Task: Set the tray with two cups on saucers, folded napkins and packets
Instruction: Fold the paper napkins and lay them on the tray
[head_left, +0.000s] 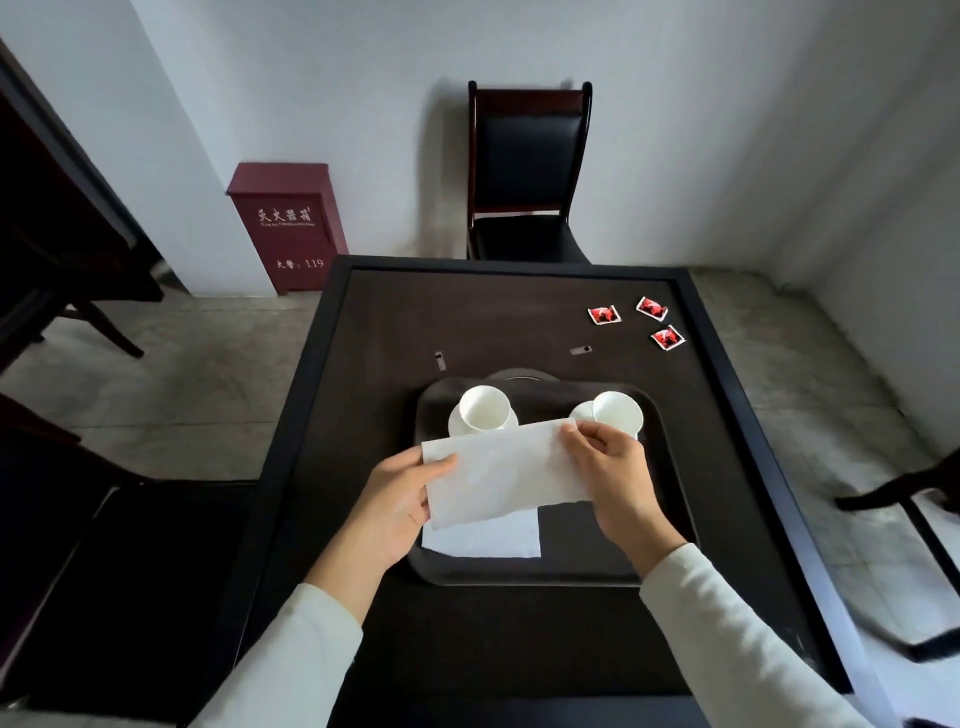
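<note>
White paper napkin (506, 475) hangs between both hands above the dark tray (587, 569), close to the two cups (484, 408) on their saucers (457, 423). A careless sweep could tip the right cup (616, 412), since the right hand (615, 480) works just beside it. The left hand (397, 501) pinches the left edge, thumb on top; the right-hand fingers clamp the upper right corner. Another napkin (485, 540), probably folded already, lies on the tray beneath. Three red packets (604, 315) wait on the table (467, 322), well apart.

The tray's (670, 519) near right corner lies bare; two cups (484, 408) crowd its far edge, three packets (604, 315) dot the desk (467, 312) beyond.
</note>
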